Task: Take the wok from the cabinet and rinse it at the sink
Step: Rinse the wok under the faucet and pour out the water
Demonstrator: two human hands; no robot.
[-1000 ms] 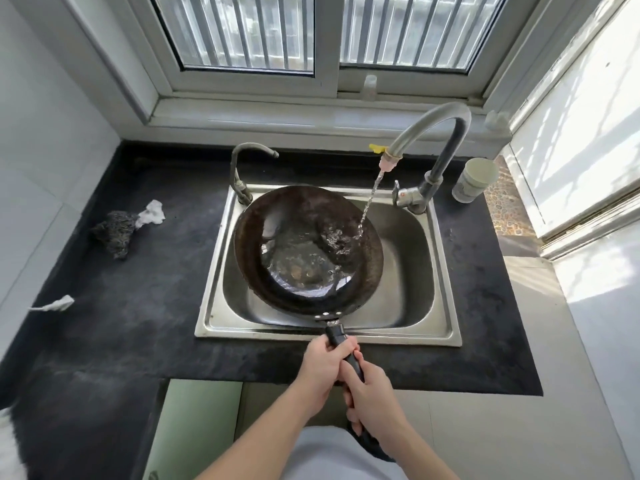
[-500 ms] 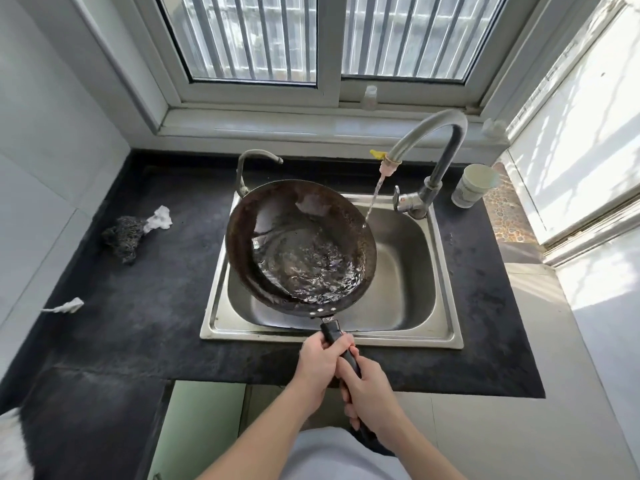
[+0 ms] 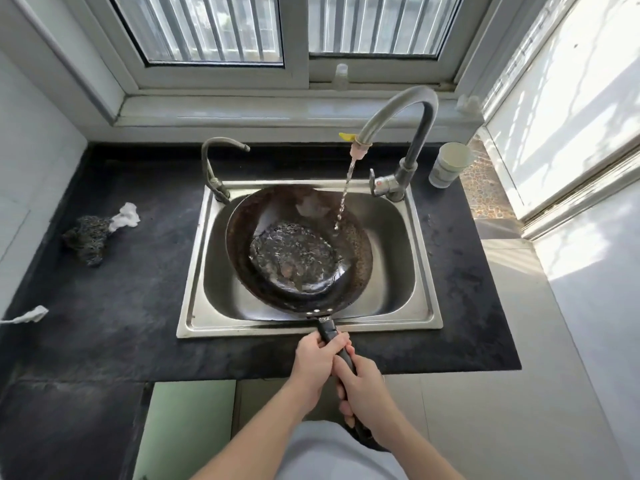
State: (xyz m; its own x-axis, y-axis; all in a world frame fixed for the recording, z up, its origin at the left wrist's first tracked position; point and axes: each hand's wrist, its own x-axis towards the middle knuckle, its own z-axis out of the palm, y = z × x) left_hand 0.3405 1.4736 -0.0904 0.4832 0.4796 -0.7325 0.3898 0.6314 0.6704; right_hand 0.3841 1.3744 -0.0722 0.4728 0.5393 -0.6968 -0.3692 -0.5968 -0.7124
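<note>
The black counter (image 3: 104,306) ran beneath the window, with the steel sink (image 3: 401,265) let into the middle of it. The wok (image 3: 239,251) lay down inside the sink, crowding its left half. Its far rim came close to the sink's back edge, and its dark handle (image 3: 327,330) crossed the sink's front lip toward the person. Whether it rested on the sink's floor or was carried just clear of it, I couldn't tell.

At the sink's back right corner stood the tall tap (image 3: 415,109), arched over the basin. Its thin stream (image 3: 343,202) struck the wok's right inner wall rather than the centre. I took that as deliberate, since water landing there would run down the side and feed the rippled pool in the bottom.

In front of the sink both hands were on the handle. The left hand (image 3: 317,358), nearer the sink, was wrapped round it, and the right hand (image 3: 363,386) just behind had its fingers curled about the handle's end (a long handle and a wok carrying water would want two hands, I reckoned).

A small second tap (image 3: 214,157) stood at the sink's back left corner, and I saw no water coming from it. A pale cup (image 3: 450,164) stood right of the sink, beyond the tall tap. Well to the left of the sink a dark scouring pad (image 3: 88,237) lay untouched, so the rinse looked to be water alone
</note>
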